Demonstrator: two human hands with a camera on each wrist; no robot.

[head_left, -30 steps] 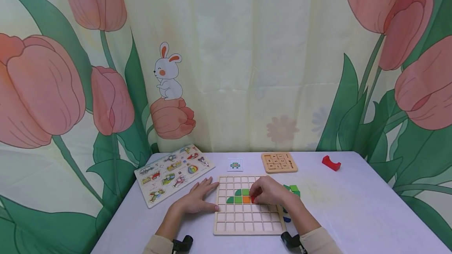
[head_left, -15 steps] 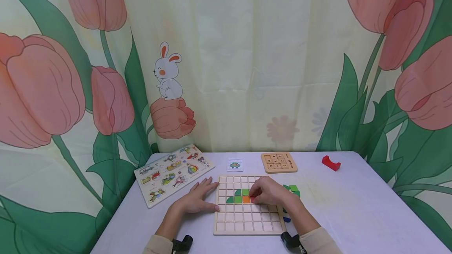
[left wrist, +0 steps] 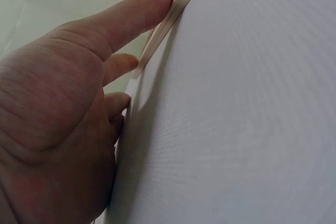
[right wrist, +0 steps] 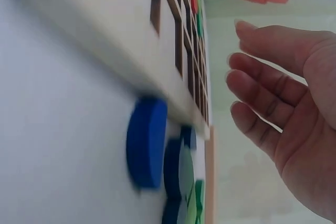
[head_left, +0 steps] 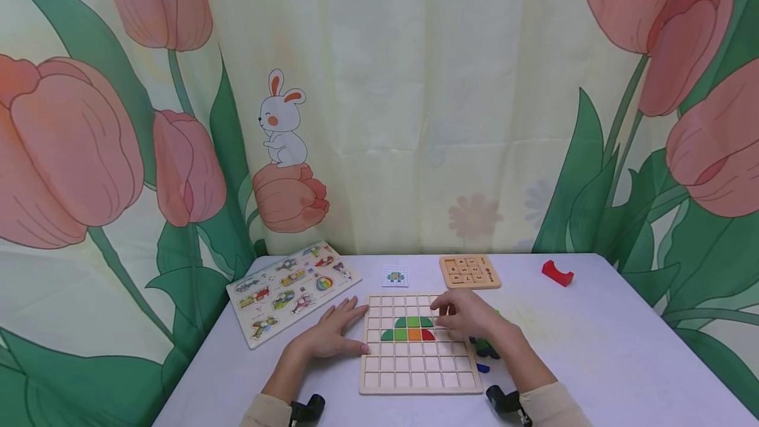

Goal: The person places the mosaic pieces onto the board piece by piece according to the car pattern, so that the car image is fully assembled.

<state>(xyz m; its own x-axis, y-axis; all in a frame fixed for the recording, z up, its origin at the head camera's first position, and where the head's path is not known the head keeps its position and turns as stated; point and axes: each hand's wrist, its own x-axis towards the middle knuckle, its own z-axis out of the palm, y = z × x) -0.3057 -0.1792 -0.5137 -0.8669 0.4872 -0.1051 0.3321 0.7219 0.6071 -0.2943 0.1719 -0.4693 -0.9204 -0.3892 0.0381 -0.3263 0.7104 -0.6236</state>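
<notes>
A wooden grid board (head_left: 421,392) lies in the middle of the table. In its cells sit several green pieces (head_left: 400,334), an orange square (head_left: 414,335) and a red rounded piece (head_left: 427,335). My left hand (head_left: 333,333) rests at the board's left edge, fingers extended; in the left wrist view the thumb (left wrist: 131,22) touches the wooden rim. Raised over the board's right side, my right hand (head_left: 468,314) holds nothing; the right wrist view shows its fingers (right wrist: 262,90) loosely bent and apart. A blue rounded piece (right wrist: 147,142) lies beside the board.
More green and blue pieces (head_left: 485,349) lie right of the board, partly hidden by the right arm. Behind are a small pattern card (head_left: 395,276), a wooden number puzzle (head_left: 470,273) and a red curved block (head_left: 557,273). A picture puzzle board (head_left: 292,295) lies left.
The right hand has let go of the red piece, which now shows in its cell, and has lifted away to the right. The left hand has stayed in place.
</notes>
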